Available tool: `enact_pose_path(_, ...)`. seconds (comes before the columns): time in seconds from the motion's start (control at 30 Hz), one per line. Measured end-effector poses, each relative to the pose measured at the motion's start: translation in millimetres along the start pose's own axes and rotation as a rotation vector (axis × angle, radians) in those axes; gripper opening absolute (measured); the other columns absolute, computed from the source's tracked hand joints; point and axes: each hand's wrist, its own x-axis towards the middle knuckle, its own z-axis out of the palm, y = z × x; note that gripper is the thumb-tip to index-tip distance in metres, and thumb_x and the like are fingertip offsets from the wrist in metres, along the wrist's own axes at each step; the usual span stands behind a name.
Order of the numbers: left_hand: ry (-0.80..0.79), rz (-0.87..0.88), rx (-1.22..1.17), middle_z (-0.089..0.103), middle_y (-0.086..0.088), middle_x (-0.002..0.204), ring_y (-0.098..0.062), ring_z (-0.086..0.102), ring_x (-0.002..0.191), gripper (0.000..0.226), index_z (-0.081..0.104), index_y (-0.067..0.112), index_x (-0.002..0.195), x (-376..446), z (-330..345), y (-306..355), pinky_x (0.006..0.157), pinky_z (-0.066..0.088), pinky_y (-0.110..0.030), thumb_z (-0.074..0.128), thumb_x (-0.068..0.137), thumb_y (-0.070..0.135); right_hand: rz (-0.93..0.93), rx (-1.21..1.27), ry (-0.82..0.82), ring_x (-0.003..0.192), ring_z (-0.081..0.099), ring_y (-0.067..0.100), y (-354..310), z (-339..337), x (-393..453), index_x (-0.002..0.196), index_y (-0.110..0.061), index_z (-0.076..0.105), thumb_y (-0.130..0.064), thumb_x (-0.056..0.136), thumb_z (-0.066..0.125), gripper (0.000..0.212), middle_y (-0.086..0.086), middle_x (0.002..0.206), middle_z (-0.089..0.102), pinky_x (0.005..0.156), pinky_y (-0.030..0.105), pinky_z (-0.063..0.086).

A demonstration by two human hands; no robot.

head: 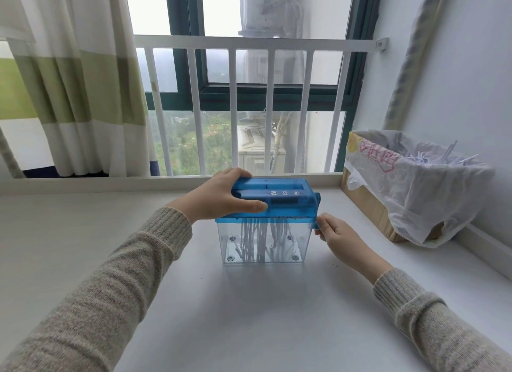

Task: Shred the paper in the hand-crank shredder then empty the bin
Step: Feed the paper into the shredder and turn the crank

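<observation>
While it stands on the white bench (277, 302), the shredder (273, 202), blue top over a clear bin (263, 241) hung with white strips (260, 241), sits clasped under the left hand (219, 198) fingers; right hand (336, 233) fingers pinch its crank (318, 211).

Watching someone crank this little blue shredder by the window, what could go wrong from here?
1. The left hand grips the blue shredder top with its thumb lying across the front; if it slides toward the slot, it might get pinched.
2. The right hand pinches the crank handle low at the side; a hard turn could tip or slide the clear bin.
3. Strips hang from the cutters; lifting the top might scatter them before reaching the lined box.
</observation>
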Motion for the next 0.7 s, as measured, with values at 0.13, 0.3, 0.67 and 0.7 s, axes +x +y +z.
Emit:
enact_pose_path(0.13, -0.003, -0.004, -0.007, 0.044, 0.005, 0.120, -0.006, 0.049, 0.098, 0.072, 0.040, 0.024, 0.134, 0, -1, -1, 0.075, 0.043, -0.015, 0.072, 0.075, 0.052, -0.005, -0.019, 0.001, 0.087, 0.060, 0.034, -2, 0, -3, 0.092, -0.008, 0.058, -0.033, 0.102, 0.033, 0.037, 0.014, 0.088, 0.064, 0.084, 0.051, 0.050)
enact_pose_path(0.3, -0.006, -0.004, -0.012, 0.044, 0.006, 0.119, -0.006, 0.050, 0.097, 0.071, 0.041, 0.024, 0.134, -1, -1, 1, 0.073, 0.043, -0.014, 0.072, 0.076, 0.051, -0.008, -0.045, -0.003, 0.081, 0.058, 0.023, -4, -2, -8, 0.085, -0.014, 0.056, -0.033, 0.102, 0.032, 0.035, -0.002, 0.082, 0.061, 0.081, 0.045, 0.050)
enact_pose_path(0.67, -0.011, -0.011, -0.004, 0.045, 0.005, 0.121, -0.007, 0.051, 0.099, 0.074, 0.040, 0.025, 0.134, 1, -1, -1, 0.078, 0.045, -0.017, 0.071, 0.074, 0.055, -0.008, 0.007, 0.015, 0.072, 0.055, 0.023, -9, -7, -27, 0.082, -0.008, 0.059, -0.035, 0.102, 0.033, 0.042, 0.002, 0.076, 0.060, 0.071, 0.042, 0.048)
enact_pose_path(0.7, -0.011, -0.012, -0.007, 0.045, 0.005, 0.121, -0.008, 0.051, 0.100, 0.074, 0.040, 0.026, 0.134, 1, -1, -2, 0.080, 0.045, -0.018, 0.071, 0.074, 0.055, -0.017, 0.007, 0.020, 0.070, 0.053, 0.020, -9, -8, -29, 0.078, -0.009, 0.058, -0.034, 0.102, 0.033, 0.042, 0.003, 0.074, 0.060, 0.069, 0.039, 0.045)
